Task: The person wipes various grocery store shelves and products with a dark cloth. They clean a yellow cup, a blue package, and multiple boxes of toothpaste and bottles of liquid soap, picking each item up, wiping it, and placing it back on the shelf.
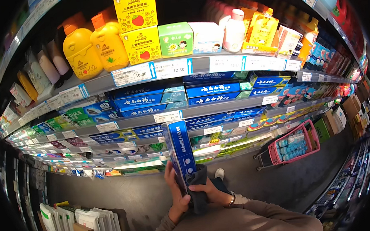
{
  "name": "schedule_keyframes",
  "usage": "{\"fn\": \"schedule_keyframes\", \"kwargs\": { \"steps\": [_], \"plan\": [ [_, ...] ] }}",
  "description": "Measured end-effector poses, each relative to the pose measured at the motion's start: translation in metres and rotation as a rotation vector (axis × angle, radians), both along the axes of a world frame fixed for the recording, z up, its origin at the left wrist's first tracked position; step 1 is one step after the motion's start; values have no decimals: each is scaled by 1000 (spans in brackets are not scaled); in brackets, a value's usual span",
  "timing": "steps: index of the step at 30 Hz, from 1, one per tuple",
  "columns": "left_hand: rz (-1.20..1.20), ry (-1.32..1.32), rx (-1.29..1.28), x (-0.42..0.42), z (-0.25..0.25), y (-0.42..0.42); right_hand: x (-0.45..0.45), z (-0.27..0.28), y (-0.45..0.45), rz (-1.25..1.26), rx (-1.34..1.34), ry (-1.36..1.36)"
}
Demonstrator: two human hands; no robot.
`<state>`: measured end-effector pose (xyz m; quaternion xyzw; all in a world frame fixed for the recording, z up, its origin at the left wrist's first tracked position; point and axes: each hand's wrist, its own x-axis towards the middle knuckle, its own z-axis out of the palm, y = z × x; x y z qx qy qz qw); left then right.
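Observation:
A long blue toothpaste carton (181, 144) stands nearly upright in front of my chest, tilted a little, with white writing on its face. My left hand (177, 192) grips its lower part from the left side, fingers along the edge. In my right hand (211, 190) is a dark grey cloth (199, 197), pressed against the carton's lower right end. The cloth hides that end and part of my right fingers. Behind the carton's top, similar blue toothpaste cartons (213, 89) lie stacked on the shelves.
The upper shelf (201, 65) carries yellow bottles (109, 45), boxed creams (140, 45) and a pink-capped bottle (234, 31). On the floor to the right stands a pink wheeled basket (294, 164) with blue-capped goods. Upright white packages (97, 222) and cardboard sit at lower left.

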<state>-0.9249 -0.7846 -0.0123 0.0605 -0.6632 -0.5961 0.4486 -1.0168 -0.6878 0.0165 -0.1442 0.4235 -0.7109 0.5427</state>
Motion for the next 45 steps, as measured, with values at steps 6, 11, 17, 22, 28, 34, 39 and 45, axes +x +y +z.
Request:
{"fn": "schedule_keyframes", "kwargs": {
  "steps": [6,11,17,22,28,34,39,45],
  "plan": [
    [-132,-96,561,-9,19,-16,-14,12,6,143,51,-139],
    [-130,-179,703,-21,36,-25,-15,5,12,155,126,-104],
    [40,-43,635,-29,44,-10,-20,-22,26,67,177,-501],
    [224,11,479,-34,28,9,-11,-15,27,-155,33,-725],
    [150,132,416,-45,7,30,-6,-68,33,-430,-66,-590],
    [146,173,409,-43,5,37,-13,-114,45,-257,-197,-503],
    [94,216,498,-38,4,32,-3,-84,39,-340,-118,-28],
    [53,197,769,-37,19,26,2,-49,25,-467,-134,132]
  ]
}}
